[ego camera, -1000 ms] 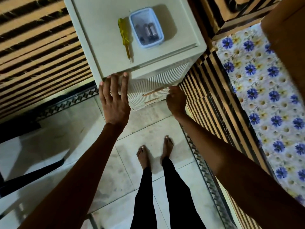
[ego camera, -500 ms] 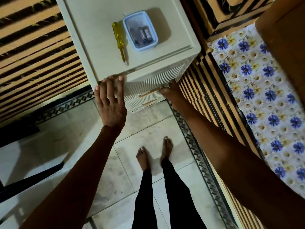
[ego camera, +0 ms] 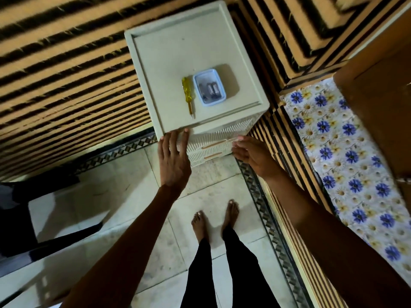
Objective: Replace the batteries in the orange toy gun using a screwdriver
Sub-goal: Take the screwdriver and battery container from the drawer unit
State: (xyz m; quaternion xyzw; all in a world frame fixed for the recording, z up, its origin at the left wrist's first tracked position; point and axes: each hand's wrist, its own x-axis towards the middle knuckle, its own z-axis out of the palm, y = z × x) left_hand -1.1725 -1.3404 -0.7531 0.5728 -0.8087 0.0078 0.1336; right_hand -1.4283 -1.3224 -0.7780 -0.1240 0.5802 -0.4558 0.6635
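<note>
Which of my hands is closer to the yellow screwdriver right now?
Left. The left hand rests on the front corner of the cabinet, fingertips just short of the yellow screwdriver tip. The right hand is at the drawer fronts, farther off to the right.

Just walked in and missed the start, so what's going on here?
A person stands barefoot at a white drawer unit. The left hand lies flat, fingers straight, against its front left corner. The right hand is open at the right end of the drawer fronts, holding nothing. On top lie a yellow screwdriver and a small blue tray with batteries, all untouched. No orange toy gun is in view, so the battery swap has not begun.
</note>
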